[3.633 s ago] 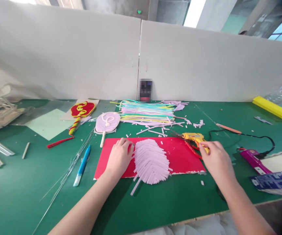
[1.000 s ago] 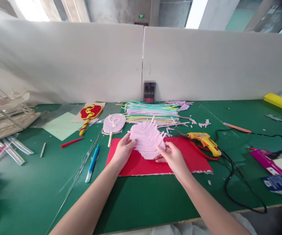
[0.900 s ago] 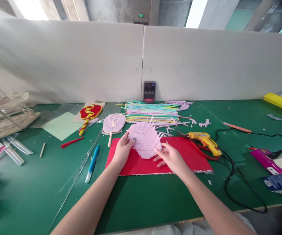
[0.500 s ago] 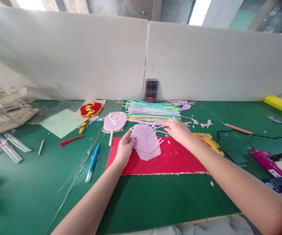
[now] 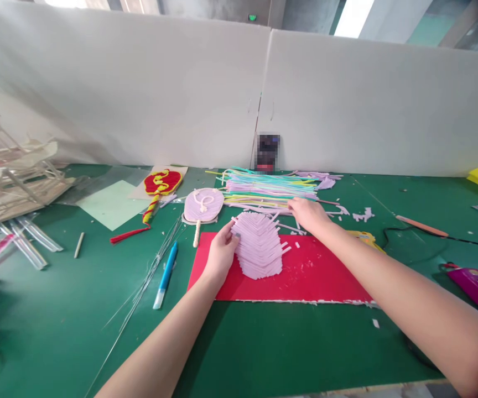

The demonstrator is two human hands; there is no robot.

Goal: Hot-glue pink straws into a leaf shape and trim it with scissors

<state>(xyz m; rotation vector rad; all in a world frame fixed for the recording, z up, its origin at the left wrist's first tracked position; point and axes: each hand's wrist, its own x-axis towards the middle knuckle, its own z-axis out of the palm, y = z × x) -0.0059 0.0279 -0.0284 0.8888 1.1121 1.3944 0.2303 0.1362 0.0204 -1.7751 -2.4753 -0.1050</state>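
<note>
Bench: green top, carries everything below.
Partition: white, two panels, stands at bench's far edge.
Red board: flat on bench, right end under the right forearm.
Strip pile: pastel strips, running left-right, behind red board.
Leaf piece: lilac strips, herringbone, over red board's left part; loose ends stick out top and right.
Round fan: lilac, pale handle, just left of strip pile.
Left hand: grip pinched closed on leaf piece's left edge, thumb on top.
Right hand: grip nearly closed at strip pile's near edge; can't tell if a strip's held.
Blue marker: on bench, left of red board.
</note>
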